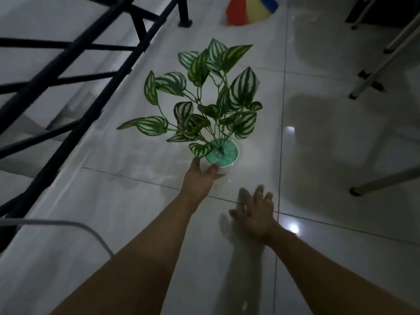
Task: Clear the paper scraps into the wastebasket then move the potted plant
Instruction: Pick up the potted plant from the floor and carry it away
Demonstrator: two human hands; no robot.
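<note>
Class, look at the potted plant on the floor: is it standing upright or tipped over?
Upright. The potted plant shows its round rim and green filling from above, stems rising out of it, while the left hand touches the pot's side.

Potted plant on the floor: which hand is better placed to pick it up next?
Left. The left hand already has its fingers against the side of the potted plant, while the right hand is open, nearer the camera and clear of the pot.

Open floor around my hands; black frame blocks the left, chair legs crowd upper right.
</note>
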